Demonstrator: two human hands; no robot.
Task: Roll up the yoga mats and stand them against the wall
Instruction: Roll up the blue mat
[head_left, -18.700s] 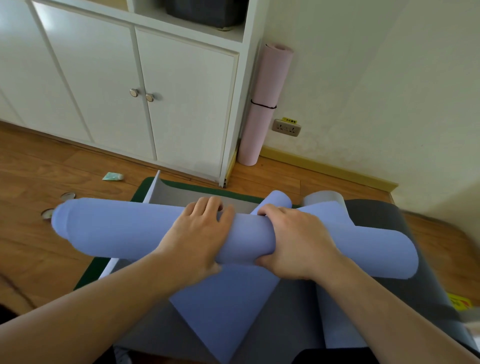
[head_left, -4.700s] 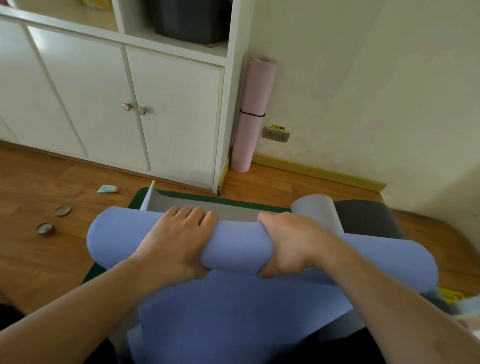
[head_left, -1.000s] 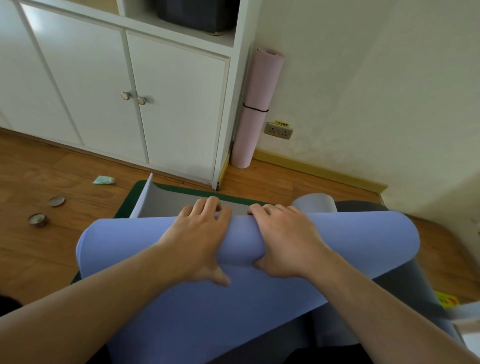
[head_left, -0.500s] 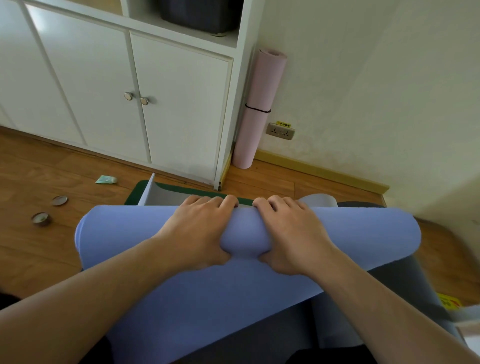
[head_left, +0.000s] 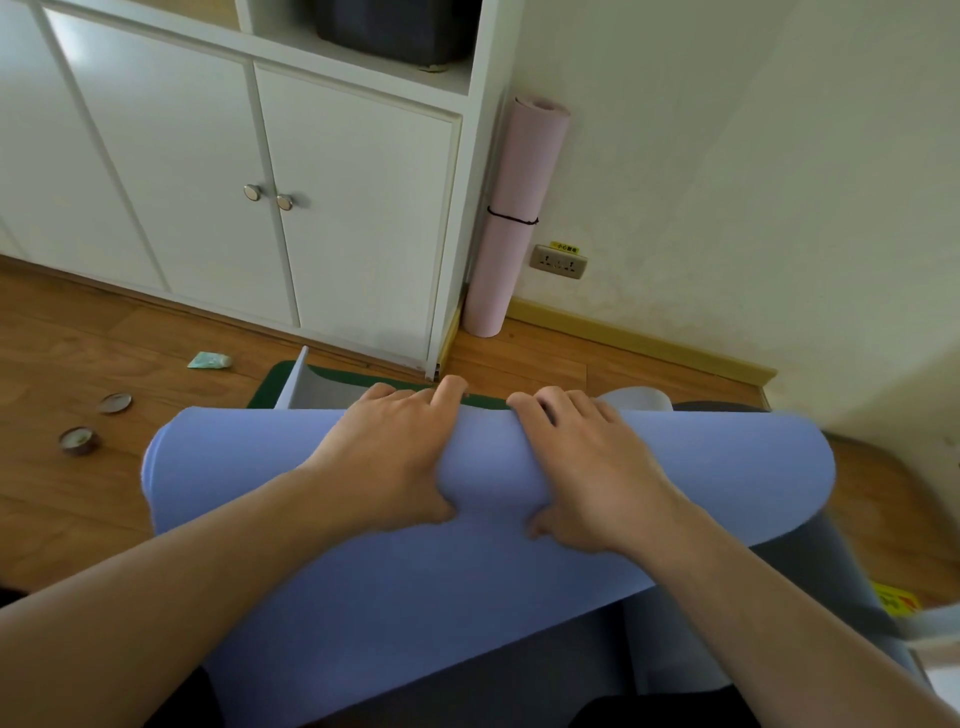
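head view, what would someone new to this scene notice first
First, the big lavender yoga mat, partly rolled across the middle of the view, with the left hand and right hand side by side on top of the roll, fingers curled over its far edge. Next, the pink rolled mat standing upright in the corner between the white cabinet and the wall, a black band around its middle.

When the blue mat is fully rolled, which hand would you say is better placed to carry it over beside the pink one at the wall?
Probably the left hand: the pink mat stands ahead, slightly nearer its side. Both grip the blue mat centrally, so the margin is small.
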